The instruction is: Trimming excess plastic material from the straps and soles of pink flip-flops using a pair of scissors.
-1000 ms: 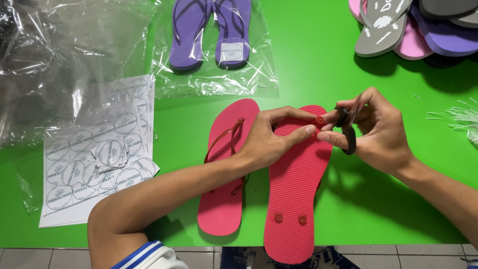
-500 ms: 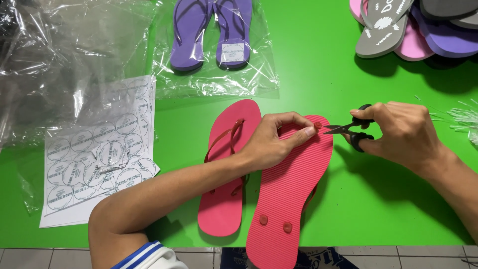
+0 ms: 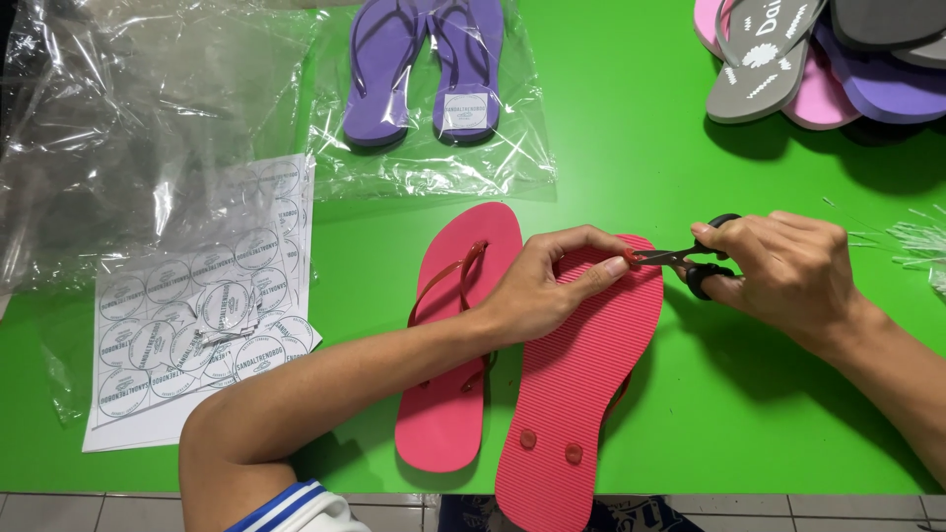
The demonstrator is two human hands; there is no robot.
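Two pink flip-flops lie on the green table. One pink flip-flop (image 3: 455, 345) is strap side up; the other, an upturned pink flip-flop (image 3: 581, 384), shows its ribbed sole and two strap plugs. My left hand (image 3: 547, 286) presses on the toe end of the upturned one, fingertips at its toe plug. My right hand (image 3: 783, 271) grips small black-handled scissors (image 3: 680, 258), their blades pointing left and touching that plug beside my left fingertips.
A purple flip-flop pair in a clear bag (image 3: 424, 69) lies at the back. Crumpled clear plastic bags (image 3: 118, 128) and a sheet of round stickers (image 3: 202, 305) fill the left. A pile of grey, pink and purple flip-flops (image 3: 828, 59) sits back right. Thin plastic ties (image 3: 912, 241) lie far right.
My right hand has turned the scissors and brought the blades left to the toe plug. The upturned flip-flop has swung slightly, its heel end now further left over the table edge.
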